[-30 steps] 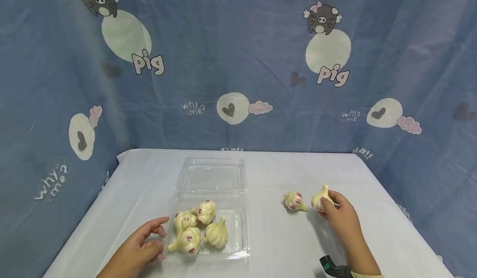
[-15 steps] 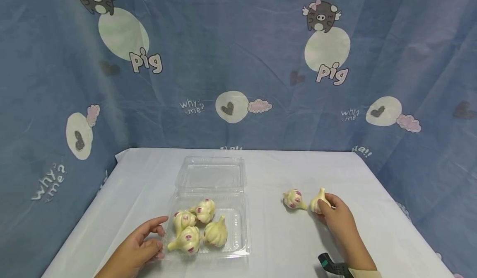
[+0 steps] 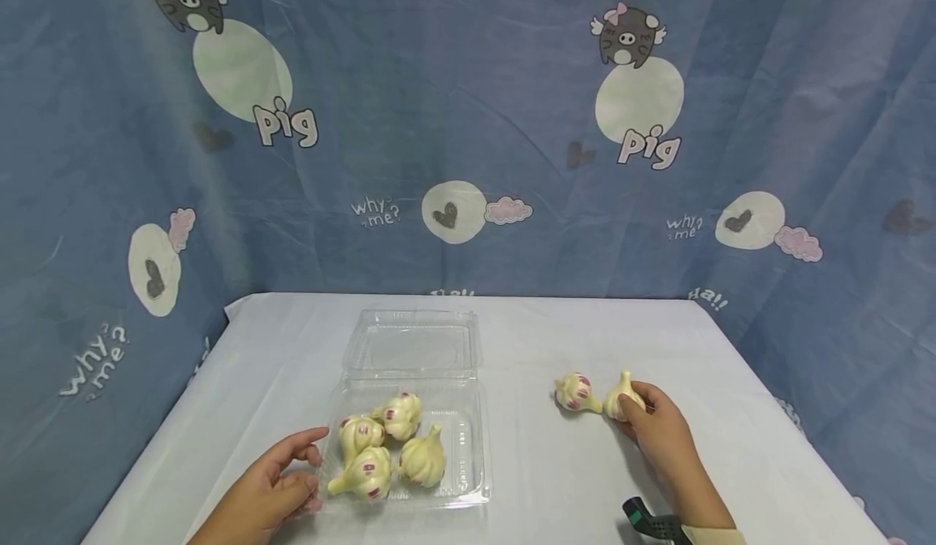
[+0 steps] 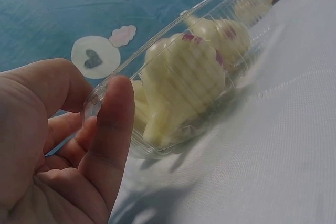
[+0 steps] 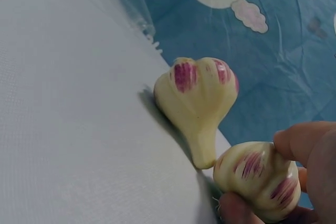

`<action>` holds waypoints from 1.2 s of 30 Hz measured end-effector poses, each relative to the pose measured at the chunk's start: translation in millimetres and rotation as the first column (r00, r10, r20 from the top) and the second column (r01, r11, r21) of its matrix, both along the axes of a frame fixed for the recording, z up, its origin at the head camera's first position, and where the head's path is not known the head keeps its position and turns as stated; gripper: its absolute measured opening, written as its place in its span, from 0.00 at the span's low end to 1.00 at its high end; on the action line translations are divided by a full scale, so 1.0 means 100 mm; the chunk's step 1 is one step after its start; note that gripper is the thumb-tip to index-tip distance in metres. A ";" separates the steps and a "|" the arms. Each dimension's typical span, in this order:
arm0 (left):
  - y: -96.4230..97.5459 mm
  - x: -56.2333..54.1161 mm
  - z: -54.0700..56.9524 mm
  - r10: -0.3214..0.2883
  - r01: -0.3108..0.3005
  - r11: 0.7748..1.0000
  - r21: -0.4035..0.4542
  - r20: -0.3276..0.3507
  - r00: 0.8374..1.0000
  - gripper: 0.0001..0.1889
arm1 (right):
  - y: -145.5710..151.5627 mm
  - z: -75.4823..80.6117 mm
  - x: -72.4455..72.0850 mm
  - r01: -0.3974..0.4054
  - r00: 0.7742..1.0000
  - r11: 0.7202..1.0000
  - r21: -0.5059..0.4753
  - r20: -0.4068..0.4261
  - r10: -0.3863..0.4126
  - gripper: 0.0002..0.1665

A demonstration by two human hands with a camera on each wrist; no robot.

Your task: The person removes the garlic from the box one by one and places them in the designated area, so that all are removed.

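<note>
At the right, my right hand (image 3: 661,427) holds a garlic bulb (image 3: 621,399), its stem pointing up, between thumb and fingers. Purple streaks mark this bulb in the right wrist view. Just left of it a second garlic bulb (image 5: 197,103) lies on the cloth, its stem end close to or touching the held one. My left hand (image 3: 274,480) pinches the left rim of a clear plastic clamshell box (image 3: 475,480), as the left wrist view (image 4: 92,98) shows. Several garlic bulbs (image 3: 422,457) lie inside the box.
The box's lid (image 3: 420,346) lies folded back, away from me. A white cloth (image 3: 541,480) covers the table. Behind and beside it hangs a blue curtain (image 3: 483,106) with printed pigs. A dark strap device (image 3: 651,521) sits at my right wrist.
My right hand has brought its garlic bulb slightly left and down, closer to the bulb lying on the cloth. My left hand stays at the box's rim.
</note>
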State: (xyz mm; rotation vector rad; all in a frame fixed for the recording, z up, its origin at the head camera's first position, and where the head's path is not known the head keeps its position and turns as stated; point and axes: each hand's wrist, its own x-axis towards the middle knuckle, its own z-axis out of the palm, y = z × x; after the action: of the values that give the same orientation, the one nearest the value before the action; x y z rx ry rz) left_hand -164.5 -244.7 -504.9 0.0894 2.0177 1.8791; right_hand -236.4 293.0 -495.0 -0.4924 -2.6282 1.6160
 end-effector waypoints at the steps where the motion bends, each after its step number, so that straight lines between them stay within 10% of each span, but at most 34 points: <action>1: 0.00 0.00 0.00 -0.001 0.001 1.000 -0.001 0.001 1.000 0.38 | 0.00 -0.01 0.00 0.000 1.000 1.000 -0.002 0.002 0.000 0.36; 36: 0.02 -0.01 -0.02 0.036 -0.036 0.995 -0.095 -0.001 0.999 0.38 | 0.04 0.01 0.02 0.083 0.996 0.996 0.032 -0.043 -0.082 0.42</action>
State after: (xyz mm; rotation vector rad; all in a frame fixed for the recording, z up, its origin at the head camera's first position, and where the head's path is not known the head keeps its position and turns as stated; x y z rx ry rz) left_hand -165.6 -243.1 -506.4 0.0269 2.1181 1.8001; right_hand -234.6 296.9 -493.7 -0.5516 -2.5648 1.5385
